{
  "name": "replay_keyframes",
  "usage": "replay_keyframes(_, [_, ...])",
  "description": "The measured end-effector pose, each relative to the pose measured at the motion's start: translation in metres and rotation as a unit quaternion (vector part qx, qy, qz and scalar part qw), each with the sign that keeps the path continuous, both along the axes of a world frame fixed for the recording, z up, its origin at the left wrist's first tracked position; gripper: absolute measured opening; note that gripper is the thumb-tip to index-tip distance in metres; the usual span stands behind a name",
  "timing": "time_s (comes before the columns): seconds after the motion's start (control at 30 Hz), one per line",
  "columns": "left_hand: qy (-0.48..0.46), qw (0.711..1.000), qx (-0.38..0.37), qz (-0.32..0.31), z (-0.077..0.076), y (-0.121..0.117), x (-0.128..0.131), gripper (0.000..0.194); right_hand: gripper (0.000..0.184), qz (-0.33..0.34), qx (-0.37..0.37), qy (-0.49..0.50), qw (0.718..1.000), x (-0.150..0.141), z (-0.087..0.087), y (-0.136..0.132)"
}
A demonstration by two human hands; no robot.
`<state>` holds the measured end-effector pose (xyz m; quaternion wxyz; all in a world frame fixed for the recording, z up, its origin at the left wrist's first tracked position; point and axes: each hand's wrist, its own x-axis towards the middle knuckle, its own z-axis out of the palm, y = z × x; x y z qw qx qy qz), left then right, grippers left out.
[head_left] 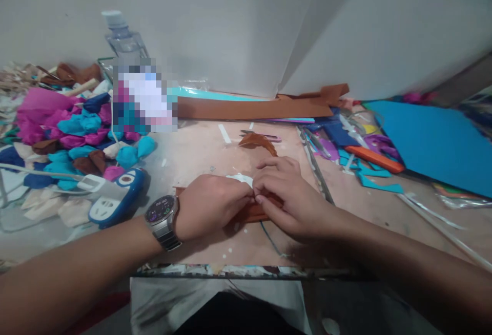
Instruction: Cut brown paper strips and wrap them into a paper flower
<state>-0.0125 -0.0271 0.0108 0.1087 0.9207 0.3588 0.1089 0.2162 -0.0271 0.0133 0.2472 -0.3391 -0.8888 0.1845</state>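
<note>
My left hand, a watch on its wrist, meets my right hand over the table. The fingertips of both are pinched together, and what lies between them is too small or hidden to name. Beneath them is a flat brown piece of paper-like or leather-like material, mostly covered by the hands. A small white piece shows just behind the left fingers. Beyond the right hand lies a curled brown scrap, with pink-handled scissors partly behind it.
Crumpled coloured bundles pile up at left beside a blue-white power strip. A clear bottle stands behind. Brown strips lie along the wall. At right are an orange cutter and a blue sheet.
</note>
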Motion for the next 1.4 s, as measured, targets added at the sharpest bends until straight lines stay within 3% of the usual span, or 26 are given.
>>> replay_keyframes(0.8, [-0.049, 0.997, -0.06, 0.013, 0.006, 0.002, -0.001, 0.024, 0.012, 0.009, -0.001, -0.018, 1.0, 0.002, -0.002, 0.003])
replay_keyframes(1.03, [-0.065, 0.99, -0.118, 0.034, 0.011, 0.004, -0.002, 0.027, 0.006, 0.018, 0.013, -0.023, 0.999, 0.005, 0.0, 0.005])
replay_keyframes(1.17, [-0.074, 0.983, -0.16, 0.049, 0.012, 0.005, -0.002, 0.028, 0.014, 0.027, 0.013, -0.033, 0.999, 0.005, 0.001, 0.006])
replay_keyframes(1.4, [-0.106, 0.973, -0.201, 0.034, 0.013, 0.008, -0.002, 0.028, 0.006, 0.016, 0.028, -0.025, 0.999, 0.006, 0.0, 0.006])
